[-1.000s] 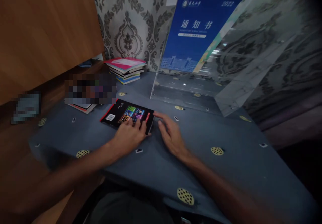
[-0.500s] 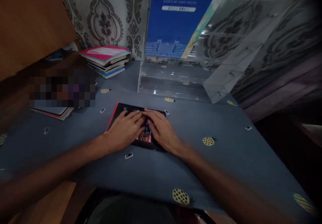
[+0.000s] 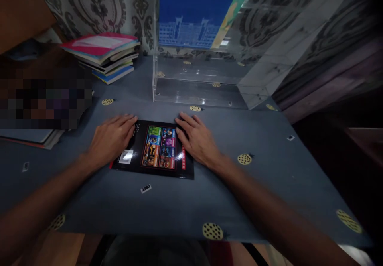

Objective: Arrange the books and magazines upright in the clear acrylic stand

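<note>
A thin black book (image 3: pixel 137 146) with a red edge at its left lies flat on the table, turned sideways to me. Its upper face carries a panel of small coloured pictures and a white square label. Across its left end rests my left hand (image 3: pixel 111 138), fingers stretched out and flat. My right hand (image 3: pixel 199 141) lies over the book's right end, its fingers extended and slightly spread. Neither hand is closed around the book, and both cover parts of its two ends.
A stack of books (image 3: pixel 104 58) with a pink one on top stands at the back left. More books (image 3: pixel 36 136) lie nearer at left, partly blurred out. A clear acrylic stand (image 3: pixel 194 94) holding a blue sheet (image 3: pixel 191 10) stands at the back of the blue patterned table (image 3: pixel 269 194).
My hands have moved apart from the middle of the book to its two ends, uncovering the picture panel. The view has tilted down and shifted.
</note>
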Demonstrator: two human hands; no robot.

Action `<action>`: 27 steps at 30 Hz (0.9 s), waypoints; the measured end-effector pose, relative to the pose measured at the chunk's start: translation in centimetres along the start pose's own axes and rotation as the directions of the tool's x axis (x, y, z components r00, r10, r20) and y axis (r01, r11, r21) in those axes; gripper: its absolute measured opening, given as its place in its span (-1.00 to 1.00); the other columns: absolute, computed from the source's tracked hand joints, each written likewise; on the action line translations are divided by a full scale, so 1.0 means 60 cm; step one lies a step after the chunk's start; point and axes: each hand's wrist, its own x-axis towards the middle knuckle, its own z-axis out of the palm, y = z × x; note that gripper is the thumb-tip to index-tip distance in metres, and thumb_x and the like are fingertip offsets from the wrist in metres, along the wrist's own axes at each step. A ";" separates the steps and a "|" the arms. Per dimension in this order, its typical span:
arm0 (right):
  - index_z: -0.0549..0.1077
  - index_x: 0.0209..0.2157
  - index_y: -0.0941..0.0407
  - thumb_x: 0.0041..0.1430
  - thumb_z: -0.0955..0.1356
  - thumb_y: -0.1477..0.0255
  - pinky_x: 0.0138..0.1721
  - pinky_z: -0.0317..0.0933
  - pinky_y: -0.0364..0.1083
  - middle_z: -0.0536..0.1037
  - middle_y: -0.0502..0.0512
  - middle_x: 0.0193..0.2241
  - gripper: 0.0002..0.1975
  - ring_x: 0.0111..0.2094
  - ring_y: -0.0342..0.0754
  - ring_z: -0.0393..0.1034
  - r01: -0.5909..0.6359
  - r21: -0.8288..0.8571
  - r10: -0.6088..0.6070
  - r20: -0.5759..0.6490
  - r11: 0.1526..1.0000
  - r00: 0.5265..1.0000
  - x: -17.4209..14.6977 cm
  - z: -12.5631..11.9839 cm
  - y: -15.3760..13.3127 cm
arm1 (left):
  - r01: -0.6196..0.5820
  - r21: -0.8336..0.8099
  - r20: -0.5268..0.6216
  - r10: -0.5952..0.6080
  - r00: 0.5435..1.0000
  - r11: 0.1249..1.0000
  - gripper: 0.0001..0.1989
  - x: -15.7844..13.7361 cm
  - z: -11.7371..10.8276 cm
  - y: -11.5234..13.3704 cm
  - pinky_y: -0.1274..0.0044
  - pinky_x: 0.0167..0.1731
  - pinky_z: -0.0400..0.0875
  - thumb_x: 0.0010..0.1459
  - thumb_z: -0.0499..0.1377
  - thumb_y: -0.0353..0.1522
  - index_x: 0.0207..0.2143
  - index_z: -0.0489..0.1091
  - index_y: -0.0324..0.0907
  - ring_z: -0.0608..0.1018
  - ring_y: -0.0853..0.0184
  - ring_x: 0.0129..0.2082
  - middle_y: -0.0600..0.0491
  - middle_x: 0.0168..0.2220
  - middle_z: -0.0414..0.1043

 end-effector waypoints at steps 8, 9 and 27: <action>0.46 0.12 0.20 0.41 0.19 0.46 0.31 0.00 0.39 0.45 0.32 0.20 -0.63 0.29 0.24 0.24 0.059 -0.090 -0.056 0.031 0.994 0.998 0.011 -0.009 -0.023 | -0.017 -0.054 -0.036 0.015 0.999 0.998 -0.59 0.000 0.011 -0.002 0.23 0.02 0.47 0.41 -0.10 -0.31 0.09 0.45 -0.21 0.53 0.09 0.04 -0.13 0.05 0.53; 0.46 0.13 0.20 0.41 0.20 0.47 0.30 0.03 0.36 0.45 0.31 0.20 -0.64 0.28 0.22 0.27 0.114 -0.078 -0.109 0.065 0.990 0.992 0.018 -0.008 -0.036 | -0.019 -0.058 -0.041 0.017 0.999 0.998 -0.59 0.000 0.012 -0.003 0.23 0.00 0.48 0.41 -0.10 -0.31 0.09 0.45 -0.20 0.53 0.10 0.01 -0.13 0.02 0.52; 0.23 0.33 0.10 0.48 0.15 0.26 0.35 0.01 0.31 0.26 0.23 0.35 -0.51 0.36 0.14 0.12 0.208 0.011 -0.208 0.133 0.978 0.969 -0.007 0.003 -0.021 | -0.012 0.048 -0.003 0.012 1.000 0.999 -0.61 0.001 0.006 0.001 0.26 -0.09 0.47 0.39 -0.09 -0.32 0.05 0.45 -0.17 0.50 0.11 -0.08 -0.11 -0.09 0.48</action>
